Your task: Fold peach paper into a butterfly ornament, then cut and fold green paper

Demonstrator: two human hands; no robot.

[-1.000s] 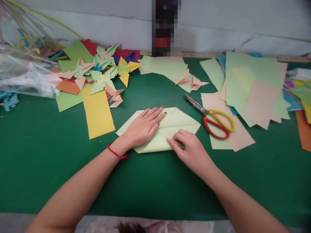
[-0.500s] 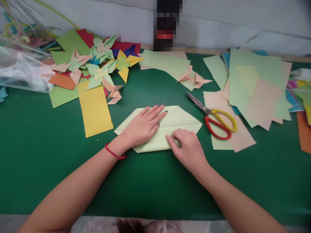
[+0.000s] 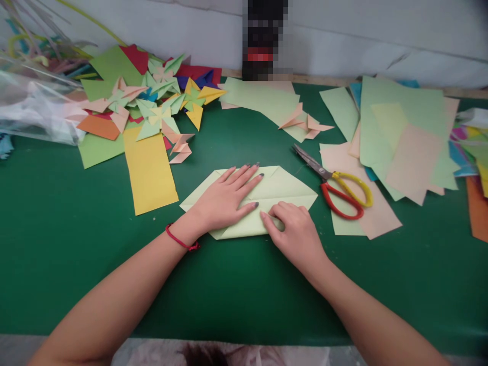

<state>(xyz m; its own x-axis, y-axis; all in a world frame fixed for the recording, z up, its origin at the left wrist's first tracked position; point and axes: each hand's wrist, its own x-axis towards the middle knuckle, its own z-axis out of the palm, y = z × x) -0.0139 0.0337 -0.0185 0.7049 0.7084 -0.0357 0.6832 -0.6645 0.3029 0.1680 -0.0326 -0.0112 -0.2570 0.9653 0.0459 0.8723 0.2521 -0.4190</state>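
A folded sheet of light green paper [image 3: 282,183] lies flat on the table, pointed at its left and right ends, with a crease running across its middle. My left hand [image 3: 224,199] rests on its left half, palm down, fingers stretched out and thumb spread to the right. At the lower right edge is my right hand [image 3: 295,226], its fingers curled and its thumb pressed on the paper; the fingertips are partly hidden. Scissors [image 3: 324,175] with one red and one yellow handle lie just right of the sheet, blades slightly crossed and pointing up left.
Folded paper stars [image 3: 160,114] and coloured sheets are heaped at the back left, beside a clear plastic bag [image 3: 34,101]. A yellow paper strip [image 3: 150,173] lies nearer. Pale green and pink sheets [image 3: 404,112] stack at the right. A pink folded piece [image 3: 305,124] sits behind.
My left thumb has swung out to the right, away from the other fingers, and lies lower on the paper. My right hand and the paper look the same.
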